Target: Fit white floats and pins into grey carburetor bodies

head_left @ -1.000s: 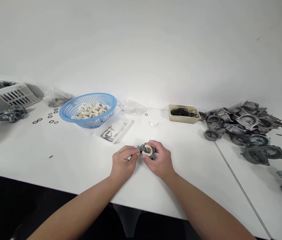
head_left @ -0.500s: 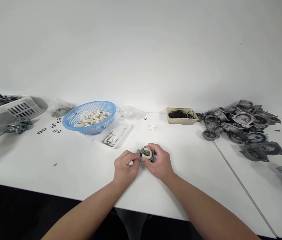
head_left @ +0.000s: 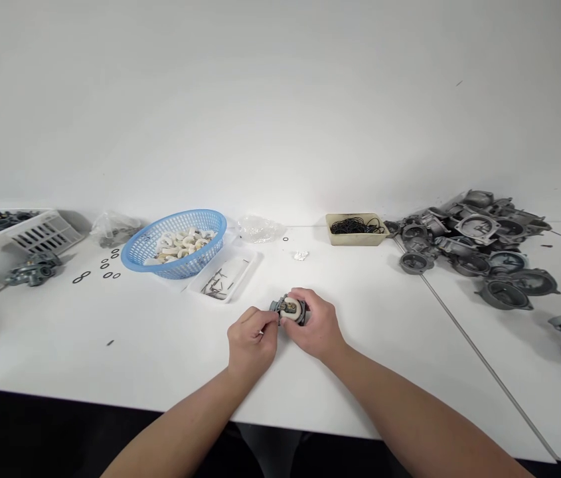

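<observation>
The metal part [head_left: 280,307] is just above the white table [head_left: 175,345], between the two hands. The right hand [head_left: 316,323] grips its right side, thumb near the white ring [head_left: 296,313]. The left hand's [head_left: 253,337] thumb and finger pinch together at its left edge; I cannot tell what they hold.

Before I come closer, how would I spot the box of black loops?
On the white table, find the heap of grey metal parts on the right. Just left of it, near the wall, sits a cream box. Unlike the white tray of metal pins, it holds a tangle of black loops.
</observation>
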`<state>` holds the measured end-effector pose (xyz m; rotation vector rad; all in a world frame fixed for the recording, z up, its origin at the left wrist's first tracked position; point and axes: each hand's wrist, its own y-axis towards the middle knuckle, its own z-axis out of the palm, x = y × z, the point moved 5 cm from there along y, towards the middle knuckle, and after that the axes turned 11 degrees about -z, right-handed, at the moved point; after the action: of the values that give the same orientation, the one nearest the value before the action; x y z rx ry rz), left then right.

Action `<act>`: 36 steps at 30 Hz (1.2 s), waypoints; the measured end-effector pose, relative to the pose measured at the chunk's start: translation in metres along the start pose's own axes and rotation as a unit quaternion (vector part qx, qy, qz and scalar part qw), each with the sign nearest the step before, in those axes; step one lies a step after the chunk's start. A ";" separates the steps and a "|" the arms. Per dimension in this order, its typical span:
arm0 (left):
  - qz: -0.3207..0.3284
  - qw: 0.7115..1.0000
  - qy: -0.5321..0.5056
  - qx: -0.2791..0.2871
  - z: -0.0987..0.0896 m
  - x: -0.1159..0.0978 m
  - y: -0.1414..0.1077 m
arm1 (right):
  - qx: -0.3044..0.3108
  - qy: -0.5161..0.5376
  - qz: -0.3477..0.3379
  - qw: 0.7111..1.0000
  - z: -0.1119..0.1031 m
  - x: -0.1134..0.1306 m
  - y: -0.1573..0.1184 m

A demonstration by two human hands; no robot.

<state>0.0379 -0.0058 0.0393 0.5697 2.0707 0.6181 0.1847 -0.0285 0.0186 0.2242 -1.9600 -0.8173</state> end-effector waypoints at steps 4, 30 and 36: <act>0.000 1.000 0.003 -0.005 -0.002 -0.001 -0.001 | 0.002 0.001 0.003 1.000 0.000 0.000 0.000; 0.038 0.998 0.038 -0.018 0.002 -0.003 -0.002 | 0.004 -0.017 0.009 1.000 0.000 0.004 0.001; 0.079 0.996 0.032 0.000 0.003 -0.003 -0.005 | 0.003 -0.018 0.001 1.000 0.000 0.003 0.001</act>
<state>0.0409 -0.0106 0.0370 0.7274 2.0983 0.7362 0.1834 -0.0293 0.0213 0.2126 -1.9958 -0.8192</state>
